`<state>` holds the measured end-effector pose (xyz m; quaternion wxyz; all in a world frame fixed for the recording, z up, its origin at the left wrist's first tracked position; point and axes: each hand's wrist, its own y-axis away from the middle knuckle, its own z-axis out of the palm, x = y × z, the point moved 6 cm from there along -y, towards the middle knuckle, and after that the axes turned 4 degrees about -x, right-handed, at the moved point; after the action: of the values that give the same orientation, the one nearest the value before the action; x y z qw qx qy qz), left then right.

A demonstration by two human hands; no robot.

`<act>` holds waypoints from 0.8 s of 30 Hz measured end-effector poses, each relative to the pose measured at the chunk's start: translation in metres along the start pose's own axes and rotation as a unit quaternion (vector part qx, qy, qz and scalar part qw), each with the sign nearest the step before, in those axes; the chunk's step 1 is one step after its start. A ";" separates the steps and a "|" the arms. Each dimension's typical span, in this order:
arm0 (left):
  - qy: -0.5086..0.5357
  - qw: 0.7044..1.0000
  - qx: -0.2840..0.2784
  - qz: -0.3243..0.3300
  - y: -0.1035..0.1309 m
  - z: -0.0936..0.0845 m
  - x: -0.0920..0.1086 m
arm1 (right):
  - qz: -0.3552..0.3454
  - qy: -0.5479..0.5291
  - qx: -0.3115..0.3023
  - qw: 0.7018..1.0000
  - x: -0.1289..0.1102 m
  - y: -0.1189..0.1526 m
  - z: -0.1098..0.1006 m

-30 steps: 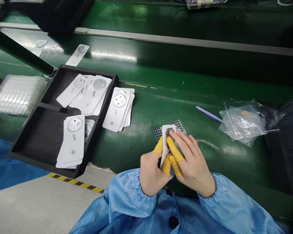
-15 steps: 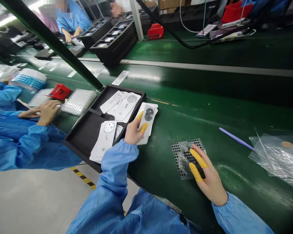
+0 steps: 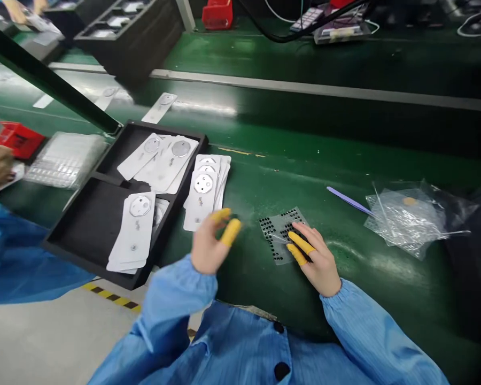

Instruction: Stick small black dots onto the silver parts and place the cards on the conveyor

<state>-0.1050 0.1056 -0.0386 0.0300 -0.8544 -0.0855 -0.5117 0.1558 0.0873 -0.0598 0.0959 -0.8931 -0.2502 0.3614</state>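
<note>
Dotted sheet [image 3: 278,253] lies flat on the green bench [image 3: 272,182], right under the right hand [image 3: 319,267]! That hand is half open, yellow-capped thumb and forefinger parted over the sheet, no grip showing. Across to the left hand [image 3: 209,247]: blurred, thumb and finger spread, nothing visible between them, just beside the stack of white cards [image 3: 203,206]. Danger here? A sideways brush could fan that loose stack; a careless drag by the right fingertips could crease the sheet or lift the wrong dot. And its looks: clear, thin, rows of black dots, bare patches between. Outward, purple tweezers [image 3: 349,201] lie to the right.
</note>
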 end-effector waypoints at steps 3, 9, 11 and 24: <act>0.216 0.968 -0.063 -0.108 0.037 0.065 0.000 | -0.008 -0.021 -0.006 1.000 -0.005 -0.002 -0.004; 0.397 0.890 -0.097 -0.202 0.044 0.115 0.006 | -0.014 -0.050 0.001 0.999 -0.017 -0.009 -0.012; 0.396 0.894 -0.089 -0.189 0.043 0.112 0.008 | -0.019 -0.055 0.017 0.998 -0.019 -0.011 -0.014; 0.161 0.977 -0.088 -0.105 0.045 0.121 0.000 | -0.053 -0.040 -0.013 0.998 0.008 -0.001 0.015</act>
<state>0.0085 0.0781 -0.0943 -0.0859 -0.7464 -0.1230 -0.6484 0.1498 0.0920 -0.0754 0.0936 -0.8645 -0.3057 0.3879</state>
